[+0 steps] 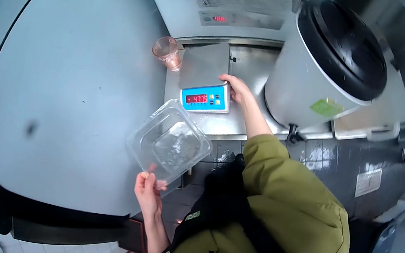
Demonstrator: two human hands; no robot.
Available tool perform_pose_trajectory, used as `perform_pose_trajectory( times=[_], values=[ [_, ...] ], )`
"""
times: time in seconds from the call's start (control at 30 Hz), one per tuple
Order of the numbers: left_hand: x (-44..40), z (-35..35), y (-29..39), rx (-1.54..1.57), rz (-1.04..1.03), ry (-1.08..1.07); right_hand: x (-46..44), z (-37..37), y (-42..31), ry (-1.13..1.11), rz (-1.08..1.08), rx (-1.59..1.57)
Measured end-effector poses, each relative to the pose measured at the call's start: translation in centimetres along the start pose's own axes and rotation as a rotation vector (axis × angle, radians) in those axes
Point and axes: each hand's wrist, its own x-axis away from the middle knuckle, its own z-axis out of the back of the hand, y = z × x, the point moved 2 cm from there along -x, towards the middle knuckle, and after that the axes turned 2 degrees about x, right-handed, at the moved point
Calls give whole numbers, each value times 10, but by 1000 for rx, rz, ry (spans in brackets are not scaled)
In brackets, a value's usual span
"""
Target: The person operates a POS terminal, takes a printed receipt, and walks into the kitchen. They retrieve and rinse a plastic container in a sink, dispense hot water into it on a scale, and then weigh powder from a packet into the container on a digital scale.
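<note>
My left hand (148, 192) pinches the near rim of a clear plastic food container (172, 143). This square tub is tilted in the air, its inside facing me, and a little moisture or glare shows on its base. On the metal counter stands a digital scale (204, 98) with a blue front panel, lit red digits and a bare steel platform (205, 65). Wrapped about the scale's right edge is my right hand (237, 89), with a fingertip on the platform's corner; its lower fingers are partly hidden. The container hangs just in front of the scale's left corner.
A pinkish clear cup (167, 53) stands left of the scale. To the right is a large insulated drum (319, 71) with a black lid and a tap. Behind is a water boiler (242, 15) with taps and a red display. A grey cabinet (71, 78) fills the left.
</note>
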Motion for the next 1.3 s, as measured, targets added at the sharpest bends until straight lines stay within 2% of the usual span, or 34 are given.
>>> perform_pose_trajectory(
  times=[0.13,0.23,0.37,0.43,0.47,0.53,0.63,0.7,0.77,0.83,0.87,1.03,1.17,1.3],
  values=[
    [25,17,20,-30,34,-130,-6,-15,32,66,158,-29],
    [40,32,32,-68,58,-183,39,-24,39,208,189,127],
    [58,41,38,-93,83,-275,98,8,100,135,183,-26],
    [63,39,38,-165,105,-282,155,32,118,94,121,-102],
    [53,33,36,-205,101,-335,162,45,131,155,55,-74],
    [55,25,30,-256,86,-430,197,77,168,74,-79,-258],
    [55,7,12,-387,46,-578,269,138,211,93,-132,-377],
    [69,-30,4,-460,104,-629,330,183,223,131,-148,-357],
    [89,-66,-19,-554,221,-681,379,238,247,336,-47,-257],
    [122,-128,-57,-449,157,-831,434,291,258,556,-8,-194],
    [142,-163,-73,-395,125,-904,458,315,256,621,24,-247],
    [270,-318,-173,-319,328,-1102,585,456,270,963,126,-423],
    [361,-443,-253,-290,478,-1203,629,571,283,1239,186,-444],
    [455,-584,-333,-332,517,-1423,655,696,284,1337,300,-603]
  ],
)
